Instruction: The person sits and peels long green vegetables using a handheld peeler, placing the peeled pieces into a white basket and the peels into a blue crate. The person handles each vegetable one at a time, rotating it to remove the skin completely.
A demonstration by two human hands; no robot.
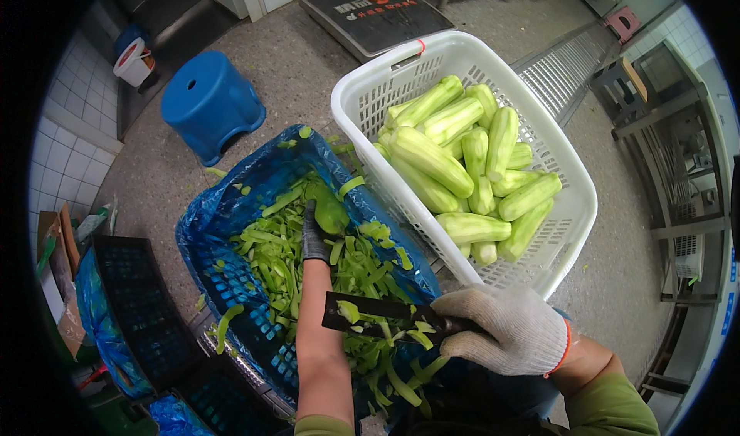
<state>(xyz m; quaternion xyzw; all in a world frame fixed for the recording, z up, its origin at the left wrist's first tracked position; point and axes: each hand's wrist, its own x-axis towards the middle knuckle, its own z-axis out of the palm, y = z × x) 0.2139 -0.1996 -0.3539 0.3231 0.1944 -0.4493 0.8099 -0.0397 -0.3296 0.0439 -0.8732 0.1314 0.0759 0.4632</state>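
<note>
My left hand [316, 236], in a dark grey glove, is down inside a crate [260, 314] lined with blue plastic. It grips a green gourd [332, 209], thumb along one side; the other fingers are mostly hidden. Long green peelings [269, 245] lie heaped around and beneath that hand. In a white knitted glove, my right hand [509, 329] holds a dark flat-bladed knife [381, 316] by its handle. The blade points left over my left forearm, with bits of peel stuck on it. Beside the crate, peeled pale-green gourds [430, 161] are piled in a white plastic basket [569, 251].
A blue plastic stool [205, 98] stands beyond the crate, and a black platform scale [373, 14] lies behind the basket. Dark crates [139, 309] with blue bags sit at lower left. A metal floor grate [563, 72] and steel shelving [665, 228] are to the right.
</note>
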